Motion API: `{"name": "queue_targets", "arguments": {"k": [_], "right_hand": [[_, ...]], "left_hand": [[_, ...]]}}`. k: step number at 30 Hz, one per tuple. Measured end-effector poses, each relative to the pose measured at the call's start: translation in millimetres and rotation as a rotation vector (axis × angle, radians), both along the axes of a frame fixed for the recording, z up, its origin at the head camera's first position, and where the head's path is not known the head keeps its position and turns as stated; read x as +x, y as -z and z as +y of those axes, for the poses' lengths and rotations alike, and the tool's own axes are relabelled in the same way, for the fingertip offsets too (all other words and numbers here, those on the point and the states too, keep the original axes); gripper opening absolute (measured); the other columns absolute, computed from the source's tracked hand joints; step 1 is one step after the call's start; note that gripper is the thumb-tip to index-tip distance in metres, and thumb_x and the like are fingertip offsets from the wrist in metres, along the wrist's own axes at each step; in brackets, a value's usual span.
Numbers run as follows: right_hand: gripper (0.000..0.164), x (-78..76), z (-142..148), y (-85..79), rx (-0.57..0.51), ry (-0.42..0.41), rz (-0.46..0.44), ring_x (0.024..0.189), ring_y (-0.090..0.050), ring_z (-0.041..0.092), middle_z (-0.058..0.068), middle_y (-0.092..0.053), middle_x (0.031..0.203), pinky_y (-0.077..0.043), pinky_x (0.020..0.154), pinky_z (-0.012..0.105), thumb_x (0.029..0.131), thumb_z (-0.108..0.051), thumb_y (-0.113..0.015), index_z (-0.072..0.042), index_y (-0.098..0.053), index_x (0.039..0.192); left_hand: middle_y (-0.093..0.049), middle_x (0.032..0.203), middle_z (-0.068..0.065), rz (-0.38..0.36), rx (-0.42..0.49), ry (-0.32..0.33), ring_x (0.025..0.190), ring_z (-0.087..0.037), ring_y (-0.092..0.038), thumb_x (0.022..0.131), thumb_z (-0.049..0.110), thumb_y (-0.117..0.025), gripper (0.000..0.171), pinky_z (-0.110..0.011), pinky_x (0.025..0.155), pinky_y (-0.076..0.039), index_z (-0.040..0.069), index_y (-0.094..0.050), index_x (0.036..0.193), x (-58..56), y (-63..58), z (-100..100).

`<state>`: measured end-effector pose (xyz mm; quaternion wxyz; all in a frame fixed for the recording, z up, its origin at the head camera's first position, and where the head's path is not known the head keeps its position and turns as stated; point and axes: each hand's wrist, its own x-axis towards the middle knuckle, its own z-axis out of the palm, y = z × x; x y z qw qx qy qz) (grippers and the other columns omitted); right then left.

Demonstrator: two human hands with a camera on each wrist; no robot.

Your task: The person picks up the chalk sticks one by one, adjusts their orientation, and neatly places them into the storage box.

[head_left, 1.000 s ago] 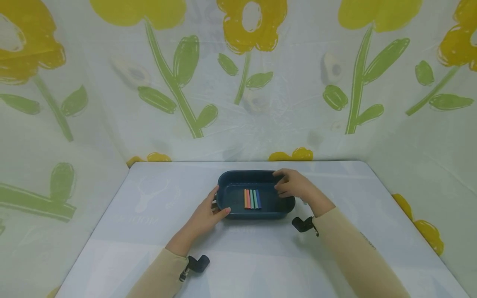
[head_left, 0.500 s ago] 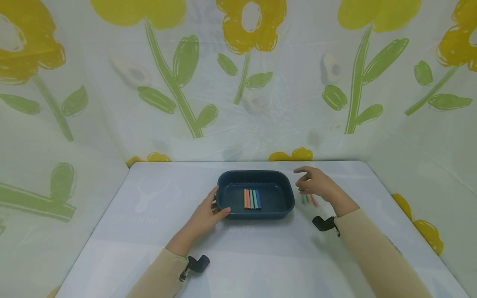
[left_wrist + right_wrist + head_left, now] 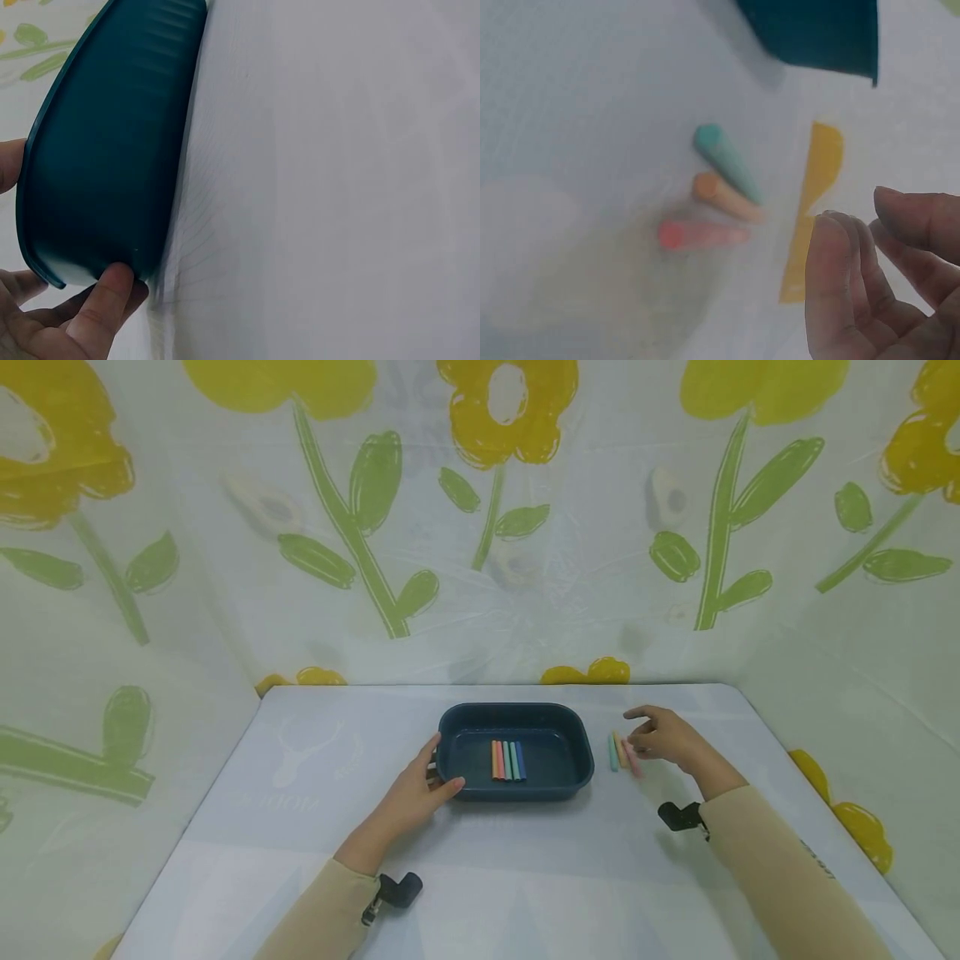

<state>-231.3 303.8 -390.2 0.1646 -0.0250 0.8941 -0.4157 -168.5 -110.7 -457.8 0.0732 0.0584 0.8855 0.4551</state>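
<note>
A dark blue rectangular baking dish [image 3: 551,760] stands on the table, several coloured chalk sticks [image 3: 507,761] lying side by side in it. My left hand [image 3: 408,793] grips its left end, thumb at the front rim; the left wrist view shows fingers [image 3: 105,307] bent against the dish's wall. To the right of the dish lie three loose chalk sticks: green [image 3: 727,163], orange [image 3: 724,196] and pink [image 3: 701,235]. Just right of these is my right hand [image 3: 667,739], its fingers loosely bent and apart from the chalk. Nothing shows between the fingers in the right wrist view.
The white table [image 3: 480,877] is bordered by a flower-printed sheet [image 3: 585,610] at the back and sides. A small black camera is strapped at each wrist, over beige sleeves [image 3: 787,868].
My right hand has moved right, from over the dish's right end to beside the loose chalk, which has come into sight. My left hand and the dish have stayed put.
</note>
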Motion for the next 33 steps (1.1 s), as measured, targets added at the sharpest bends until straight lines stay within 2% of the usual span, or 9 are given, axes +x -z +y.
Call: {"name": "queue_targets", "arguments": {"k": [5,16,28,33], "right_hand": [[0.054,-0.5,6.6,7.8,0.058,0.013,-0.029,0.098,-0.067,0.031,0.026,-0.06,0.116,-0.059,0.085,0.038,0.098,-0.004,-0.059,0.008,-0.038,0.146],[0.052,-7.0,14.7,27.1,0.093,-0.009,-0.041,0.084,-0.062,0.022,0.022,-0.062,0.107,-0.056,0.075,0.032,0.094,-0.001,-0.059,0.01,-0.043,0.142],[0.056,-10.0,14.5,32.3,0.099,0.014,-0.127,0.084,-0.061,0.021,0.022,-0.06,0.108,-0.056,0.074,0.032,0.093,-0.002,-0.062,0.008,-0.041,0.144],[0.059,-12.5,13.5,33.5,0.12,-0.006,-0.152,0.084,-0.06,0.021,0.021,-0.059,0.108,-0.055,0.074,0.031,0.093,-0.002,-0.061,0.005,-0.039,0.148]], "left_hand": [[-0.035,0.158,-0.021,0.004,-0.001,0.006,0.132,-0.037,-0.052,0.093,0.047,-0.069,0.093,-0.047,0.105,-0.047,0.015,-0.015,0.162,-0.4,-0.1,-0.7],[-0.032,0.16,-0.02,0.002,-0.009,0.01,0.132,-0.038,-0.052,0.093,0.045,-0.07,0.093,-0.048,0.105,-0.047,0.014,-0.016,0.162,-0.9,-1.0,-1.3],[-0.032,0.159,-0.02,0.002,-0.004,0.013,0.132,-0.038,-0.052,0.093,0.046,-0.07,0.093,-0.048,0.105,-0.047,0.014,-0.016,0.162,-1.3,0.6,-2.0],[-0.031,0.16,-0.019,0.001,0.0,0.009,0.133,-0.037,-0.051,0.093,0.047,-0.069,0.093,-0.047,0.105,-0.047,0.015,-0.016,0.162,-1.9,1.3,-2.0]]}}
